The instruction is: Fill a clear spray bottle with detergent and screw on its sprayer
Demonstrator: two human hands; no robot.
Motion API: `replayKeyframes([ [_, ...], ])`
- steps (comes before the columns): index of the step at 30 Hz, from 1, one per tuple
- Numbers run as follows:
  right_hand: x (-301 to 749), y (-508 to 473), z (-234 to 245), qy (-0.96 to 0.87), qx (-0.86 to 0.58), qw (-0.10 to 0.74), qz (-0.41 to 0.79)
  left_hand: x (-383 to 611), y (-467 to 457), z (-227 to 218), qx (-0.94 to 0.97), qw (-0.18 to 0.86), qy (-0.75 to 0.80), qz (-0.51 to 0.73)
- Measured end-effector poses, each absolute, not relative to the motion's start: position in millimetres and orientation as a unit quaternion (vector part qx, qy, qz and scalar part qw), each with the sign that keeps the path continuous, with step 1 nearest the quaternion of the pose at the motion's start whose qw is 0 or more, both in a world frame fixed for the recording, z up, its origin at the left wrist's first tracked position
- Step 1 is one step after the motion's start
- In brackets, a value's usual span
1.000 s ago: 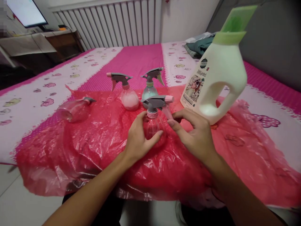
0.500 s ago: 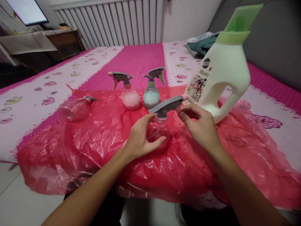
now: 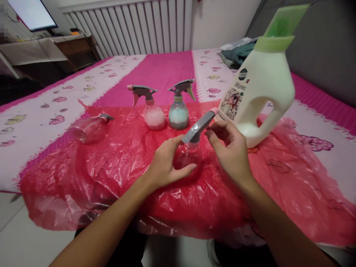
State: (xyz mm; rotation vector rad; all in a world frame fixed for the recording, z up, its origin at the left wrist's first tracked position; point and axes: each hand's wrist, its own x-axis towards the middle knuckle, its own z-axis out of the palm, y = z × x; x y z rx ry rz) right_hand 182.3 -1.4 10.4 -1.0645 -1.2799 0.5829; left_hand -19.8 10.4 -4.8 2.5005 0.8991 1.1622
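the left hand [image 3: 168, 163] curled around the clear spray bottle [image 3: 187, 159], upright over the crumpled red plastic sheet [image 3: 119, 170]; the right hand [image 3: 230, 148] was bent narrow beside the grey spray head [image 3: 198, 128], its grip impossible to tell. a loose left hold might have let the bottle spin or tip on slick folds; careless right knuckles might have bumped the white jug [image 3: 267, 81].

The crinkled, translucent red plastic sheet [image 3: 111, 170] looks thin and glossy — the clear, round-bodied plastic spray bottle [image 3: 187, 154] is smooth, its long grey plastic sprayer head [image 3: 200, 125] shiny — while the pink-and-white printed cloth bedspread [image 3: 169, 70] looks matt
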Motion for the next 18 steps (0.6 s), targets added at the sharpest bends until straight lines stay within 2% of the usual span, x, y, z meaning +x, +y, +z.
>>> replayKeyframes([
  [4,184.2,-5.6,9.3,-0.591,-0.443,0.616,0.276,-21.0,11.0,-6.1,0.856,0.130,0.309,0.394],
  [11,183.4,-9.2,14.0,-0.691,-0.379,0.525,0.322,-21.7,10.2,-6.4,0.858,0.136,0.306,0.389],
  [18,168.8,-18.0,15.9,-0.667,-0.371,0.541,0.354,-16.8,7.0,-1.7,0.870,0.118,0.268,0.397],
])
